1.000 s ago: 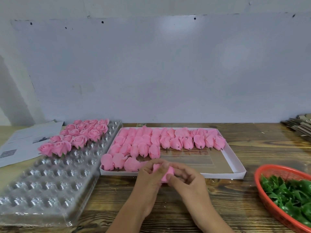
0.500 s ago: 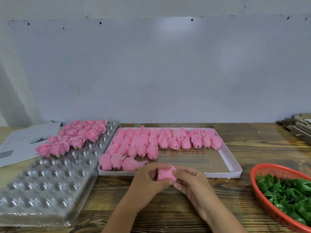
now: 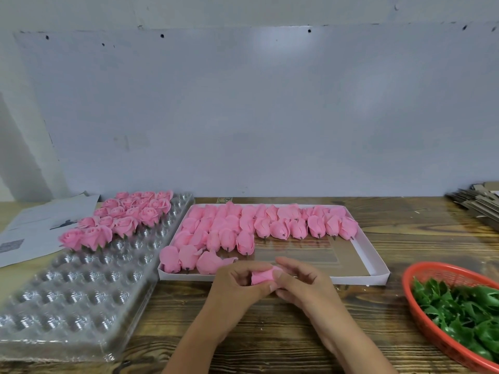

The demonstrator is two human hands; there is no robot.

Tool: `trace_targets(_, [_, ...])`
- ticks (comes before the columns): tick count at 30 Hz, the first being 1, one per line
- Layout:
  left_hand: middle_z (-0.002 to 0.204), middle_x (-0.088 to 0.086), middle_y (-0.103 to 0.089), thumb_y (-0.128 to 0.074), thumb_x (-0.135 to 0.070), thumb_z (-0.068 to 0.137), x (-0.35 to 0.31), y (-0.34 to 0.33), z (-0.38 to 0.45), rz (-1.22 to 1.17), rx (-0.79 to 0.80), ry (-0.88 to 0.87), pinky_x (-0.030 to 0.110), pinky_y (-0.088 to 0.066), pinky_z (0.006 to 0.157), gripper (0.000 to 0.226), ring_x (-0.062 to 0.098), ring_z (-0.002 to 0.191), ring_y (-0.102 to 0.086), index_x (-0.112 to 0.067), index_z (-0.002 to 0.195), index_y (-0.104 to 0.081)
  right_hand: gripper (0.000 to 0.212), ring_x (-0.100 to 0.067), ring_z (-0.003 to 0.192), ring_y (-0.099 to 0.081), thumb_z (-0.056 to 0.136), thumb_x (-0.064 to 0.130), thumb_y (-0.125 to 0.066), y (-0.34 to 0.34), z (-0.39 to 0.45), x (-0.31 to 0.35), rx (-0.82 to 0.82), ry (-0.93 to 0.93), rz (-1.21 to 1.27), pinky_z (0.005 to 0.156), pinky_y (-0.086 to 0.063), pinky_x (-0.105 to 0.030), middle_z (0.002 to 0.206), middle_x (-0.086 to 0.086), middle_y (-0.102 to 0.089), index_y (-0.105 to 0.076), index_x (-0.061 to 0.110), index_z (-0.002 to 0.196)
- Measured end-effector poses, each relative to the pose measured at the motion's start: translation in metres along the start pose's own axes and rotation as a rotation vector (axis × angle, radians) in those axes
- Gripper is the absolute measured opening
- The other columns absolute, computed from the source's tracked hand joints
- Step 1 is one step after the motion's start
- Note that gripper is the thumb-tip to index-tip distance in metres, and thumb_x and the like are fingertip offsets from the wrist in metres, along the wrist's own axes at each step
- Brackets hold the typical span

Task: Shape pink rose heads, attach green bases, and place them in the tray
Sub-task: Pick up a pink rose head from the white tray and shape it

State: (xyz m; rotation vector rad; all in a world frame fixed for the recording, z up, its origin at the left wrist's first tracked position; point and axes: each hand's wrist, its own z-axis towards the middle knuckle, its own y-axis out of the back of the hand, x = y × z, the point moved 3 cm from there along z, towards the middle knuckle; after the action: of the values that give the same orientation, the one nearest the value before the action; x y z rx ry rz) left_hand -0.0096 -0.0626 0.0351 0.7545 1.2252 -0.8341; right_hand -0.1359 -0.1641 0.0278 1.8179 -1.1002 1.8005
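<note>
Both hands (image 3: 270, 286) pinch one pink rose head (image 3: 262, 276) above the wooden table (image 3: 270, 325)

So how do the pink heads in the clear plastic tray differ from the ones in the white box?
The roses in the clear tray are opened out with spread petals; those in the white box are closed buds. The tray roses stand upright in cells, while the box buds lie on their sides in rows. Green shows under the front tray roses; the box buds show only dark stub tips. Both are the same pink.
</note>
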Motion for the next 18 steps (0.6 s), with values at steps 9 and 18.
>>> trace_targets(9, [0.111, -0.001, -0.078, -0.08, -0.014, 0.084, -0.0001, -0.0003, -0.0005, -0.055, 0.031, 0.034, 0.022, -0.056, 0.088, 0.028, 0.016, 0.106, -0.073, -0.03, 0.106, -0.08, 0.019, -0.026, 0.099, -0.072, 0.084, 0.011, -0.076, 0.0028, -0.0015, 0.0021, 0.023, -0.011, 0.016, 0.087, -0.058, -0.031, 0.103, -0.019, -0.075, -0.079, 0.008, 0.102])
trace_targets(18, [0.103, 0.003, -0.079, -0.081, -0.014, 0.082, 0.0023, -0.0009, -0.0019, -0.1, 0.0, 0.09, 0.019, -0.056, 0.08, 0.023, 0.015, 0.097, -0.074, -0.023, 0.103, -0.081, 0.02, -0.01, 0.086, -0.071, 0.088, 0.025, -0.073, 0.0081, -0.0047, 0.0037, 0.039, -0.033, -0.091, 0.074, -0.056, -0.023, 0.098, -0.009, -0.077, -0.078, 0.017, 0.105])
